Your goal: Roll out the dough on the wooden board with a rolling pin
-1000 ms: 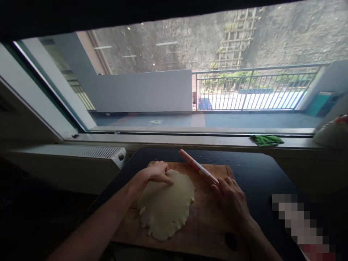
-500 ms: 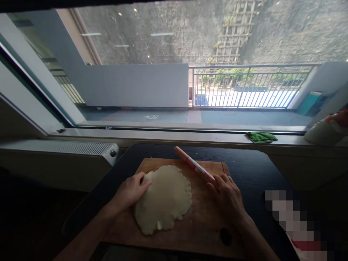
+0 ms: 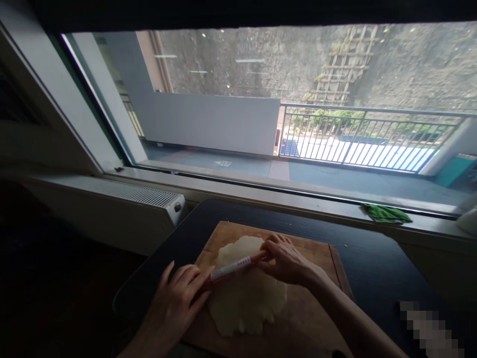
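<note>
A flat, pale round of dough (image 3: 249, 303) with a ragged edge lies on a wooden cutting board (image 3: 309, 308). Slanting across its upper part is a slim rolling pin (image 3: 233, 268) with a whitish printed label around the middle. My right hand (image 3: 281, 258) is closed around the pin's right end, above the dough's far edge. At the lower left end, my left hand (image 3: 182, 293) holds the pin between thumb and fingers, the other fingers partly spread. Both ends of the pin are hidden by my hands.
The board rests on a dark table (image 3: 372, 263) before a large window. A green cloth (image 3: 387, 214) lies on the windowsill (image 3: 261, 191). On the left stands a white radiator (image 3: 149, 204). A pixelated object (image 3: 428, 328) sits at the table's right edge.
The rolling pin has swung from the board's right side to lie across the dough. My left hand has let go of the dough edge and taken the pin's other end. The view has shifted.
</note>
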`<state>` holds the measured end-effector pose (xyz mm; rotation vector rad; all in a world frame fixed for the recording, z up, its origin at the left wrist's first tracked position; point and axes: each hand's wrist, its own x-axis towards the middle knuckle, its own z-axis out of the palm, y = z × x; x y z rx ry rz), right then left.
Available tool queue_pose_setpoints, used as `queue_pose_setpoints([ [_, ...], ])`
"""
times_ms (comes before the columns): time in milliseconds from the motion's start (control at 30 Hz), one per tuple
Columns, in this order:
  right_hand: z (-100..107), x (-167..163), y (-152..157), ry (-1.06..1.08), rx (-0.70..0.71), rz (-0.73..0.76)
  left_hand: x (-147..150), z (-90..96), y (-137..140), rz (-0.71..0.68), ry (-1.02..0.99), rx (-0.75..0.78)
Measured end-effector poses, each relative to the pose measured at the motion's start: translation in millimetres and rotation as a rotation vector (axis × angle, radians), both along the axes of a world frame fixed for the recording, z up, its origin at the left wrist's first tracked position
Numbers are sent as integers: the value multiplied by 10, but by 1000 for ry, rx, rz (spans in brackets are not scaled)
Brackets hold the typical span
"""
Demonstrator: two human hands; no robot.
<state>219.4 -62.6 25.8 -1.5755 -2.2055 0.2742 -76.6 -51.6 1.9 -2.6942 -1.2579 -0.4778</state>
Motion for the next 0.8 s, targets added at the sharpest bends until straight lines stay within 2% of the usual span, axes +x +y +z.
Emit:
queue_pose_setpoints([
  [67,5,-148,344,-16,37,-54,-15,-68,1,73,-28,35],
  [167,40,-335,818,-93,-66,-134,62,23,6,119,-42,71],
  [267,48,-382,969,-147,-171,-146,131,154,-11,135,-40,55],
  [333,0,-314,796,-169,-175,-113,103,167,-49,133,-39,20],
  [400,-91,-178,451,-187,-138,-91,25,125,-102,112,-49,-3],
  [500,-215,80,-80,-223,-53,-143,-79,57,-154,62,-75,-15],
  [567,-225,206,-220,-265,-50,-163,-69,65,-135,54,-80,-28],
  [600,-204,234,-193,-276,-60,-177,-34,87,-108,61,-77,-38],
  [667,-135,207,39,-273,-69,-232,74,148,-35,80,-69,-59],
  [800,-35,-44,756,-214,-73,-357,242,220,76,128,-70,-94],
])
